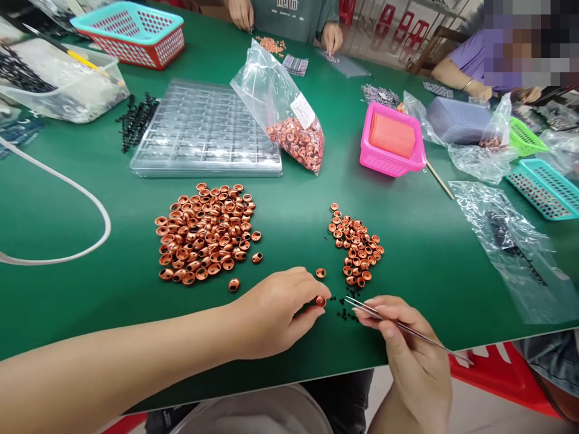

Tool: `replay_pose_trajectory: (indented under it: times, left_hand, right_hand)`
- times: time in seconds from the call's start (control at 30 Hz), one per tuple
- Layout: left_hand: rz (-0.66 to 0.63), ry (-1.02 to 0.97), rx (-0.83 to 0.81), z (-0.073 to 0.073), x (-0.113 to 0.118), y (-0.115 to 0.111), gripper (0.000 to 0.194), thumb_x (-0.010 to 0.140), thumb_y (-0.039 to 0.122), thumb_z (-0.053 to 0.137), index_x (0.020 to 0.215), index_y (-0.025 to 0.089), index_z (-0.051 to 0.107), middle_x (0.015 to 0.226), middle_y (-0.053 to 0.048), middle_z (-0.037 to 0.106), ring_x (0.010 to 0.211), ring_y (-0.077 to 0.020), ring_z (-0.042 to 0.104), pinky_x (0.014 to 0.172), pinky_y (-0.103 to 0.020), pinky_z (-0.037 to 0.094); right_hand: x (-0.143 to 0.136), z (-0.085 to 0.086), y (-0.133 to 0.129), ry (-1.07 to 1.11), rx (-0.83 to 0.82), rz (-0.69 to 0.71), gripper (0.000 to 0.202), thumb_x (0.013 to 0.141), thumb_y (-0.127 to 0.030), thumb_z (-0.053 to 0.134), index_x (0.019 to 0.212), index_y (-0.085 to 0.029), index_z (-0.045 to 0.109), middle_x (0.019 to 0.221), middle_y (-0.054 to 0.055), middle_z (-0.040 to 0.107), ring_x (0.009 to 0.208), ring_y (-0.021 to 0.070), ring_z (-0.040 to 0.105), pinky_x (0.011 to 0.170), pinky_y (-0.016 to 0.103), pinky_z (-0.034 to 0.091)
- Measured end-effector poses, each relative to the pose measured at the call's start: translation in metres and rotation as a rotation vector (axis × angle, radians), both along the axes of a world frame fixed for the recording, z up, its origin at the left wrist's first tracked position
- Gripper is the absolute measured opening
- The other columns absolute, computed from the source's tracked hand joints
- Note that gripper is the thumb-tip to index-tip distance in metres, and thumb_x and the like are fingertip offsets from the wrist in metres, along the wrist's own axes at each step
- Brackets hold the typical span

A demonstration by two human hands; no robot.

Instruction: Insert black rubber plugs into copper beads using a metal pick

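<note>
Between the thumb and index finger of my left hand (283, 310) sits a small copper-coloured cup-shaped piece (321, 301). My right hand (407, 349) grips metal tweezers (384, 316), whose tips point left over tiny black bits (344, 314) scattered on the green table. Another copper piece (321, 273) lies just beyond my left fingertips. A smaller heap of copper pieces (357, 244) is beyond the tweezers. The larger heap of them (203, 235) spreads out left, past my left forearm; many show dark holes.
Stacked clear compartment trays (203, 129) and a plastic bag of copper pieces (294, 132) stand behind the heaps. A pink basket (391, 160) is at the back right, clear bags (511, 253) at the right. A white cable (102, 208) loops at left. Other people's hands (332, 38) work across the table.
</note>
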State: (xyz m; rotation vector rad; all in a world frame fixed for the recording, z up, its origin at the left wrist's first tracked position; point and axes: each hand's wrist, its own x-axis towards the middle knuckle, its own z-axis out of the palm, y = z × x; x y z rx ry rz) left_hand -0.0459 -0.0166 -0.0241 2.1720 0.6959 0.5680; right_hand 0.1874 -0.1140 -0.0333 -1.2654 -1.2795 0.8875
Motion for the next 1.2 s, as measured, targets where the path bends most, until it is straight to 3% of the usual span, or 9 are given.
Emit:
replay_pose_trajectory:
  times: [0.1,0.27,0.5,0.83,1.2]
  left_hand:
    - [-0.023,-0.015,-0.026,0.000,0.000,0.002,0.016,0.096,0.014,0.050,0.106,0.015,0.063,0.091,-0.005,0.067,0.084,-0.0191,0.056,0.074,-0.031,0.047]
    - [-0.050,-0.003,0.008,0.001,0.000,0.002,0.021,0.098,0.013,0.045,0.111,0.014,0.062,0.096,-0.008,0.067,0.086,-0.0201,0.055,0.076,-0.033,0.048]
    - [-0.077,0.014,0.130,0.002,0.002,0.000,0.021,0.099,0.011,0.045,0.109,0.008,0.063,0.092,-0.010,0.066,0.080,-0.0199,0.054,0.074,-0.033,0.048]
    - [-0.052,-0.006,-0.027,0.001,0.001,0.008,0.011,0.096,0.014,0.058,0.104,0.013,0.065,0.090,-0.004,0.068,0.083,-0.0176,0.057,0.074,-0.027,0.045]
    - [-0.091,-0.031,-0.023,-0.001,0.001,0.009,0.017,0.098,0.014,0.054,0.110,0.012,0.066,0.091,-0.006,0.068,0.084,-0.0177,0.056,0.075,-0.027,0.045]
  right_hand:
    - [-0.002,0.002,0.001,0.029,0.002,-0.014,0.020,0.091,-0.009,0.061,0.104,-0.023,0.066,0.106,0.006,0.069,0.087,0.0189,0.075,0.077,0.036,0.068]
    - [-0.003,0.004,-0.004,-0.143,0.012,-0.053,0.022,0.086,-0.008,0.067,0.102,-0.023,0.065,0.098,0.005,0.074,0.092,0.0194,0.074,0.072,0.030,0.066]
    - [0.002,-0.006,-0.007,-0.167,0.072,0.046,0.030,0.085,0.000,0.064,0.104,-0.023,0.068,0.106,0.004,0.074,0.104,0.0212,0.071,0.087,0.035,0.061]
    - [-0.002,0.001,0.001,-0.171,0.096,0.024,0.028,0.086,0.001,0.060,0.101,-0.023,0.063,0.095,0.001,0.072,0.093,0.0175,0.069,0.082,0.034,0.058]
    - [0.000,-0.001,-0.001,-0.230,0.073,0.100,0.031,0.084,0.003,0.061,0.100,-0.023,0.060,0.094,0.002,0.070,0.095,0.0190,0.067,0.082,0.038,0.056]
